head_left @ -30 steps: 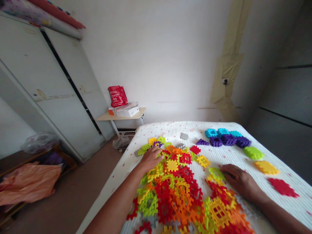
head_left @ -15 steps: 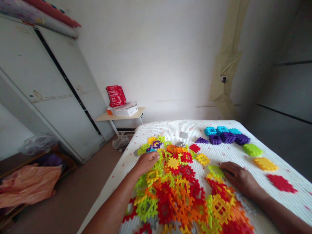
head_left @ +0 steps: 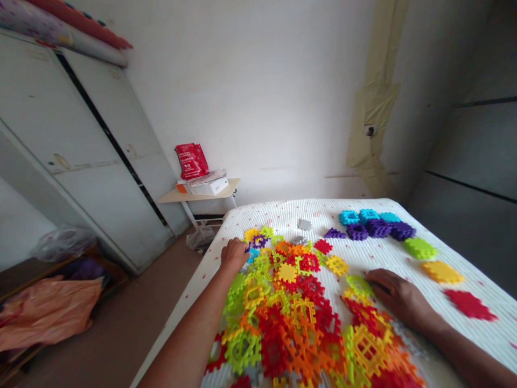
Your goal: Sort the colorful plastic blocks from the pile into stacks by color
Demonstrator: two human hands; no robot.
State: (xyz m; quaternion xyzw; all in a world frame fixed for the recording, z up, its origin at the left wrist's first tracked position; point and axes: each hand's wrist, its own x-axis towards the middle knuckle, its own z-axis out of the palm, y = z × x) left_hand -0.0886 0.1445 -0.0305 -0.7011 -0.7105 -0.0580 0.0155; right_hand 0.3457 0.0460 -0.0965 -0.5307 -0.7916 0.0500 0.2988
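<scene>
A wide heap of interlocking plastic pieces (head_left: 302,310) in red, orange, yellow and lime covers the front of the white bed. At the heap's far left edge, my left hand (head_left: 234,254) has its fingertips beside purple and blue pieces; whether it grips one is hidden. My right hand (head_left: 393,291) rests palm down at the heap's right edge, its curled fingers touching a lime piece (head_left: 358,285). Sorted stacks stand at the back right: light blue (head_left: 348,217), purple (head_left: 378,228), lime (head_left: 420,248), yellow (head_left: 442,271) and red (head_left: 470,304).
A grey square piece (head_left: 304,224) and a purple triangular piece (head_left: 335,233) lie on the white cover beyond the heap. Past the bed's left corner is a small table (head_left: 169,197) with a red bag (head_left: 191,160) and a white box. Cabinets stand left.
My left hand has moved left and slightly away from me, from over the lime pieces to the heap's outer edge. My right hand has stayed in place.
</scene>
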